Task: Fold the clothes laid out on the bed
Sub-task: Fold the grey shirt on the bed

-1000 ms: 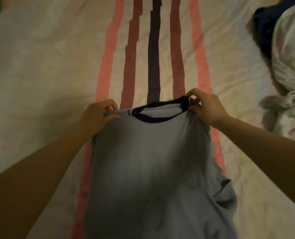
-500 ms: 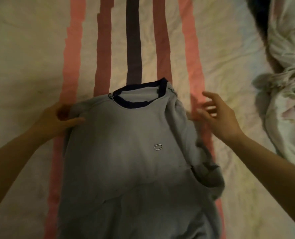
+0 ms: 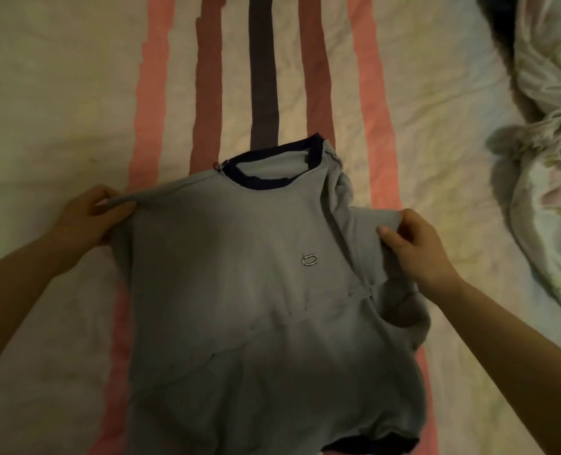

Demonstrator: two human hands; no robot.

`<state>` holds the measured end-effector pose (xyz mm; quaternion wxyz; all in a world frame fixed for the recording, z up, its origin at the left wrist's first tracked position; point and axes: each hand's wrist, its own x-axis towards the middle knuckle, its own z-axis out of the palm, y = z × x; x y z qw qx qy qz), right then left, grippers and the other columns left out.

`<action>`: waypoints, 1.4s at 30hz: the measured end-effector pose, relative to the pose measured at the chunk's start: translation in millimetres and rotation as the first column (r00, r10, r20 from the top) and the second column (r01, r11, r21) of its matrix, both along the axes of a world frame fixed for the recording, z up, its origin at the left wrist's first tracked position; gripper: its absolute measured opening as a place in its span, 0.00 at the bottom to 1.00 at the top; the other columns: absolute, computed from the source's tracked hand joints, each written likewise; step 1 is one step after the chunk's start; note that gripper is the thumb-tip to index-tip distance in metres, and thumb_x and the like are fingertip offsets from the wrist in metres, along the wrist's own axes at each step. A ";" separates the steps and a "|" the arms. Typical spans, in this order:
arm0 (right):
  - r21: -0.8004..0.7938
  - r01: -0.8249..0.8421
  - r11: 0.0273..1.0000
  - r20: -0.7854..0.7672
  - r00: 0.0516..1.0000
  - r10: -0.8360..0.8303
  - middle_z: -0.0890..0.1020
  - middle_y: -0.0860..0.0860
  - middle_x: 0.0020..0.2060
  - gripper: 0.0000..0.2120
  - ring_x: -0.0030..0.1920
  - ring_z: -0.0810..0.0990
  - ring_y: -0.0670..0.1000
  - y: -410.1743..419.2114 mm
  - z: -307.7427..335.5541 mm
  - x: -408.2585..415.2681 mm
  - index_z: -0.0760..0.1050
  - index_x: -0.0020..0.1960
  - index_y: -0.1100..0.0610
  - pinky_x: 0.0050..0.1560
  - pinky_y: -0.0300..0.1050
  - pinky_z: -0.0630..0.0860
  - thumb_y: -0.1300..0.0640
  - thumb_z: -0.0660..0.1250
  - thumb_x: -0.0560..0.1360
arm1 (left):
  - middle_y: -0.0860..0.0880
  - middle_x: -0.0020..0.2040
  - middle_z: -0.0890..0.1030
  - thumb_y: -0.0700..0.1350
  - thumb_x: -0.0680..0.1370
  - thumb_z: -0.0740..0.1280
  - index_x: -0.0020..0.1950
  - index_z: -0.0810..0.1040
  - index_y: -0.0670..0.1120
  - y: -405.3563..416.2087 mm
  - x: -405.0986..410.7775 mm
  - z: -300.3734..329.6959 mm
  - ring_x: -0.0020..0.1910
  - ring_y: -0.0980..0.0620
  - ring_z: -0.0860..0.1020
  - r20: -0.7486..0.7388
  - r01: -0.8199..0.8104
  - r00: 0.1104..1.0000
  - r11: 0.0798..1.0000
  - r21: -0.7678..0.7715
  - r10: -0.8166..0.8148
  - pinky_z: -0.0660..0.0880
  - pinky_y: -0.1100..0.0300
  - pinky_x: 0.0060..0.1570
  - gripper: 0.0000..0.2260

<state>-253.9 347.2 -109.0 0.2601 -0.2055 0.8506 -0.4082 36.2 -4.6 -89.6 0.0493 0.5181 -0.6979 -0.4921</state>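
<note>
The striped bed [image 3: 75, 93] now bears the grey shirt [image 3: 239, 290] front-up, laid down since a second ago. Left hand [image 3: 89, 218] and right hand [image 3: 413, 244], regripped, pinch its shoulders, seemingly spreading it for folding

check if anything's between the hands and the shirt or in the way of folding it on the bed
Nothing visible is. The left hand and right hand already grip the shirt at its shoulders. The sheet around it lies bare; the crumpled cloth sits well off to the right, apart from the shirt.
</note>
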 end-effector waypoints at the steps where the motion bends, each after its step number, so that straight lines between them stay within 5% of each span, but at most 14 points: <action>1: -0.012 0.064 0.998 -0.027 0.998 -0.064 0.74 0.53 0.35 0.09 0.36 0.73 0.50 2.5 2.6 -1.6 0.68 0.40 0.59 0.39 0.45 0.71 0.57 0.65 0.76 | 0.45 0.37 0.75 0.41 0.77 0.67 0.39 0.72 0.50 -2.8 2.5 2.0 0.28 0.59 0.73 0.014 -0.017 1.000 0.999 -0.045 0.017 0.71 0.70 0.24 0.09; 4: 0.067 0.237 0.969 -0.208 0.953 -0.219 0.74 0.51 0.38 0.07 0.40 0.72 0.51 12.9 5.3 -12.4 0.67 0.45 0.57 0.41 0.45 0.66 0.56 0.65 0.76 | 0.42 0.36 0.74 0.40 0.75 0.69 0.40 0.72 0.49 -13.1 4.3 2.3 0.28 0.57 0.72 0.059 -0.025 0.997 0.974 -0.226 0.039 0.70 0.64 0.26 0.08; 7: 0.161 0.292 0.943 -0.267 0.933 -0.243 0.74 0.53 0.41 0.07 0.42 0.71 0.53 14.4 2.4 -16.3 0.67 0.46 0.57 0.44 0.46 0.65 0.55 0.64 0.77 | 0.39 0.42 0.76 0.41 0.74 0.71 0.48 0.74 0.46 -13.2 -0.7 -5.9 0.38 0.46 0.72 0.124 -0.035 0.989 0.932 -0.360 0.085 0.67 0.57 0.35 0.07; 10: 0.242 0.221 0.945 -0.216 0.962 -0.169 0.74 0.53 0.41 0.12 0.43 0.72 0.55 9.1 -2.7 -11.4 0.69 0.49 0.60 0.46 0.49 0.68 0.51 0.65 0.76 | 0.40 0.46 0.76 0.43 0.74 0.72 0.56 0.74 0.43 -0.6 -1.1 -22.2 0.45 0.45 0.74 0.093 -0.043 0.993 0.949 -0.312 0.075 0.70 0.54 0.45 0.14; 14: 0.160 0.240 0.957 -0.012 0.970 -0.242 0.75 0.50 0.49 0.26 0.48 0.75 0.51 22.0 6.1 1.8 0.66 0.64 0.54 0.50 0.49 0.73 0.44 0.68 0.72 | 0.42 0.61 0.75 0.52 0.68 0.76 0.68 0.68 0.47 37.5 18.1 -15.6 0.57 0.44 0.75 -0.063 -0.113 0.993 0.967 -0.228 0.101 0.73 0.49 0.58 0.32; 19: 0.096 0.275 0.956 0.115 0.951 -0.286 0.73 0.52 0.53 0.32 0.46 0.75 0.44 87.7 19.0 56.1 0.60 0.71 0.50 0.47 0.41 0.73 0.54 0.71 0.71 | 0.30 0.57 0.73 0.63 0.62 0.70 0.70 0.67 0.45 135.6 89.7 -14.4 0.58 0.27 0.71 0.033 -0.015 0.999 0.983 -0.183 0.021 0.70 0.30 0.55 0.41; 24: 0.061 0.261 0.964 0.279 0.922 -0.267 0.75 0.53 0.46 0.34 0.45 0.78 0.54 128.2 26.0 123.2 0.57 0.70 0.44 0.41 0.40 0.77 0.63 0.69 0.72 | 0.47 0.74 0.64 0.65 0.61 0.71 0.76 0.57 0.55 232.5 133.2 -9.5 0.73 0.47 0.63 -0.007 -0.041 0.999 0.993 -0.115 0.040 0.65 0.43 0.69 0.47; 26: 0.047 0.189 0.981 0.377 0.906 -0.193 0.78 0.55 0.51 0.33 0.49 0.81 0.52 132.5 25.2 143.5 0.57 0.69 0.40 0.42 0.44 0.80 0.63 0.68 0.73 | 0.53 0.75 0.61 0.68 0.60 0.72 0.75 0.54 0.63 254.7 142.0 -7.5 0.74 0.54 0.61 -0.024 -0.046 0.999 0.991 -0.129 0.044 0.63 0.49 0.70 0.47; 28: 0.017 0.143 0.990 0.388 0.911 -0.138 0.73 0.53 0.64 0.33 0.60 0.77 0.51 133.2 24.0 156.5 0.58 0.70 0.41 0.55 0.54 0.78 0.62 0.68 0.73 | 0.60 0.75 0.59 0.69 0.60 0.73 0.74 0.52 0.66 266.4 151.2 -8.0 0.73 0.62 0.59 0.000 -0.008 1.000 0.982 -0.188 0.009 0.63 0.59 0.69 0.48; 31: -0.026 0.176 0.984 0.383 0.911 -0.153 0.68 0.50 0.69 0.35 0.66 0.72 0.54 131.0 22.7 163.6 0.57 0.71 0.42 0.62 0.61 0.73 0.63 0.69 0.72 | 0.59 0.76 0.57 0.71 0.60 0.71 0.75 0.52 0.64 275.4 164.3 -10.4 0.73 0.61 0.58 0.084 0.034 0.996 0.972 -0.233 -0.014 0.63 0.57 0.68 0.49; 34: -0.028 0.198 0.980 0.389 0.905 -0.172 0.68 0.48 0.67 0.36 0.63 0.74 0.54 130.9 22.5 166.6 0.57 0.70 0.40 0.57 0.55 0.76 0.64 0.70 0.72 | 0.60 0.77 0.51 0.73 0.58 0.70 0.75 0.50 0.65 293.9 171.2 -12.5 0.75 0.64 0.50 0.068 0.085 0.995 0.985 -0.147 -0.076 0.57 0.57 0.71 0.50; 37: 0.003 0.169 0.986 0.400 0.903 -0.156 0.70 0.50 0.63 0.39 0.57 0.77 0.51 139.4 23.8 167.8 0.55 0.70 0.38 0.49 0.49 0.78 0.66 0.70 0.71 | 0.66 0.73 0.53 0.62 0.60 0.74 0.72 0.51 0.71 313.1 167.8 -10.2 0.70 0.74 0.51 -0.061 0.007 0.998 1.000 -0.002 -0.007 0.58 0.61 0.69 0.47; 42: 0.093 0.158 0.983 0.396 0.900 -0.182 0.75 0.53 0.54 0.41 0.52 0.77 0.49 171.9 30.8 148.8 0.58 0.71 0.40 0.45 0.46 0.76 0.70 0.71 0.69 | 0.63 0.72 0.63 0.42 0.68 0.76 0.70 0.60 0.68 319.4 180.5 -3.7 0.71 0.61 0.64 -0.183 -0.184 0.962 0.976 0.115 0.203 0.70 0.55 0.65 0.40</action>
